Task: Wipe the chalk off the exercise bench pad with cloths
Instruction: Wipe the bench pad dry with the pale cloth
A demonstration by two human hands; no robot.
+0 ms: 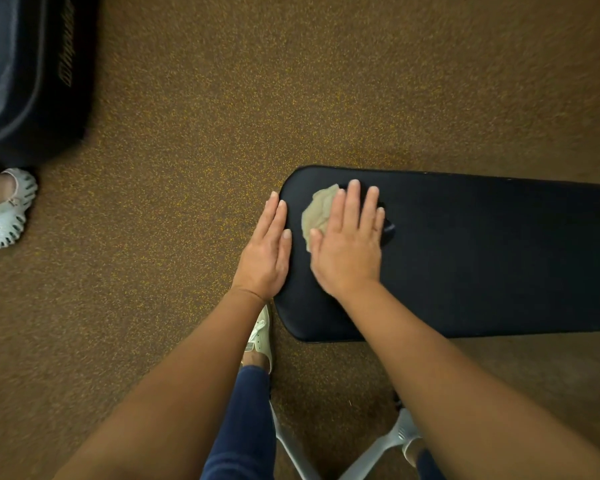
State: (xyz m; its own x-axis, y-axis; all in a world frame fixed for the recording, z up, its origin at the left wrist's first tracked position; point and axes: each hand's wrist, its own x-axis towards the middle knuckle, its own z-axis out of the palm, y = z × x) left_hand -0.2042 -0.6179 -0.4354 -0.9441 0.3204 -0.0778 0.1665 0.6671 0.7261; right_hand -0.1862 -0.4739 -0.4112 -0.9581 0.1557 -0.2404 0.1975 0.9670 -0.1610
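Pressing hand: the right hand [347, 244] lies palm down, fingers spread and flat, on a crumpled beige cloth [317, 213] near the rounded left end of the bench [482, 254].
Right grip: open and flat, not curled around the cloth; it pins the cloth to the pad rather than clutching it.
Cloth: bunched, partly covered by the right palm, its uncovered part showing toward the pad's left end and far edge.
Dark patch: a small dark shape [388, 228] peeks from under the right fingers on the side away from the pad's end; whether it is a second cloth or a fold I cannot tell.
Left hand: the left hand [267, 251] rests flat, fingers straight and together, against the rounded left end of the bench, its fingertips along the pad's edge.
Left grip: open, holding nothing.
Bench pad: black, smooth, running off toward the right; no chalk marks are clear on it at this sharpness.
Bench frame: grey metal legs [371, 455] splay below the near edge.
Floor: brown speckled floor [187, 150] all around.
Person: dark blue trouser leg [243, 427] and a pale shoe [261, 336] beside the pad's near left corner.
Bystander: a white perforated shoe [6, 216] well apart, beside a dark machine base [32, 71].
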